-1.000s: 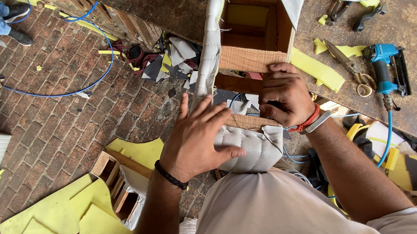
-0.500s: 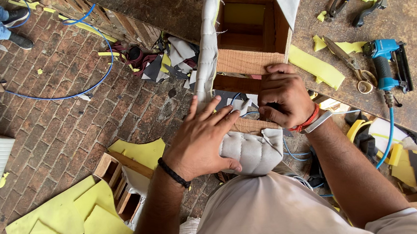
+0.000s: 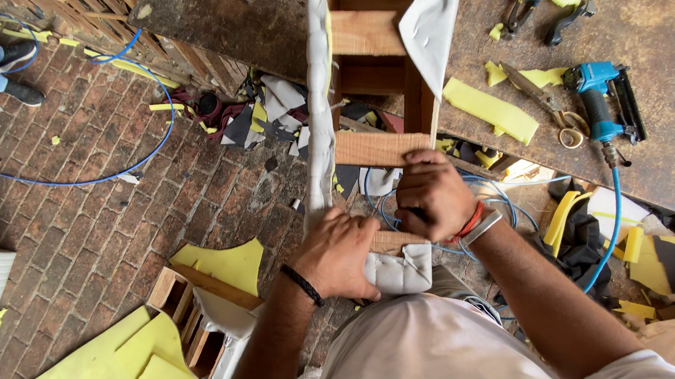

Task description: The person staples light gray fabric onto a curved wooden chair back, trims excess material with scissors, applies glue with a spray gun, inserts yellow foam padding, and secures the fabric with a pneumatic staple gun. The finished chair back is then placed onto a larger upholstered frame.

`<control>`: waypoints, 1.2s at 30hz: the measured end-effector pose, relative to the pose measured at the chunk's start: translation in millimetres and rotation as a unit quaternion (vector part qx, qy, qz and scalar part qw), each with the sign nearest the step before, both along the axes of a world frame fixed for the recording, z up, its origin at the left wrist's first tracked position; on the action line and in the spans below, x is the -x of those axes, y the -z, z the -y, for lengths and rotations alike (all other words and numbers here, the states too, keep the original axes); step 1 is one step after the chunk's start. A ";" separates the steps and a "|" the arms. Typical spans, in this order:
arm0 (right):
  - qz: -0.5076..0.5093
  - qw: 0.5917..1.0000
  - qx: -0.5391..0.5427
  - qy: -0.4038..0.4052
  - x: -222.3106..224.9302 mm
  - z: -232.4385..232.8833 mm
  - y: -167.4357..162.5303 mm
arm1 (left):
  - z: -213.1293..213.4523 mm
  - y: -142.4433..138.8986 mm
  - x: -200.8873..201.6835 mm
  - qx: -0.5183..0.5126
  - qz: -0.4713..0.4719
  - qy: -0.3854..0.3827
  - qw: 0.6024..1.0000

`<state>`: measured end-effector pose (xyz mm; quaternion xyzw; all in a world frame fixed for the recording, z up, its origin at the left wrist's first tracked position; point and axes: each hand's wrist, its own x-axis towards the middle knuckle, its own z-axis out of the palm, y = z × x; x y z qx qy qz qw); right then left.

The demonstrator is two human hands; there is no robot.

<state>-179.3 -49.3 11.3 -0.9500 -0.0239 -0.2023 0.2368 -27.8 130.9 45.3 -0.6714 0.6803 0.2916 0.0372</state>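
A: Quick count. Two hands, both on the wooden frame [image 3: 378, 147] hanging off the edge of the surface [image 3: 666, 135].

B: Left hand [image 3: 340, 252]?

A: Fingers curled, pressing down on the grey padded fabric [image 3: 397, 270] at the near end of the frame. One black band on that wrist.

B: Right hand [image 3: 431, 195]?

A: Closed, fingertips pinched on something small against the wood just under the crossbar. Can't tell what it is. Two bands on that wrist, one orange, one grey.

B: Where does the fabric run?

A: One padded grey strip [image 3: 317, 96] goes up the frame's left side, away from the person, and wraps over the near end under the left hand. One loose grey flap [image 3: 430, 25] hangs off the frame's top right.

B: Tools on the surface?

A: One blue pneumatic stapler [image 3: 600, 100] with one blue hose [image 3: 609, 226] trailing off the edge. One pair of scissors [image 3: 545, 100] just beside it. One pair of pliers [image 3: 547, 16] further up. Yellow foam strips [image 3: 490, 107] around them; I count at least three.

B: Floor?

A: Brick floor [image 3: 103, 230]. Big yellow foam offcuts [image 3: 105, 372] lower left, one more foam piece [image 3: 224, 265] near a small wooden piece [image 3: 179, 299]. One second blue hose [image 3: 113, 150] looping across. One other person's shoes [image 3: 17, 73], two, top left.
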 end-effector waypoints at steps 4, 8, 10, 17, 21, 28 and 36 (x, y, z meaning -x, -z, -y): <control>0.018 0.998 -0.053 -0.002 -2.6 -8.3 14.2 | -3.2 31.0 0.4 -0.011 -0.017 0.022 1.000; 0.026 0.987 -0.153 0.032 -3.8 -15.5 21.7 | -8.6 54.2 0.4 -0.026 -0.023 0.003 0.999; -0.009 0.964 -0.243 0.107 -6.7 -16.4 21.3 | -9.6 60.4 -0.1 -0.031 -0.029 -0.012 0.999; 0.045 0.879 -0.418 0.227 -31.2 12.7 0.5 | -2.2 77.3 3.7 -0.143 0.028 -0.002 0.989; 0.108 0.919 -0.234 0.299 -44.7 33.7 -25.9 | -5.3 96.9 8.4 -0.154 0.010 0.000 0.988; -0.192 0.944 0.162 0.216 -128.6 58.3 -66.0 | 6.7 126.2 3.3 -0.258 -0.069 0.015 0.964; -0.373 0.878 0.168 0.249 -138.7 53.9 -74.6 | 4.8 189.3 1.5 -0.214 -0.091 0.011 0.973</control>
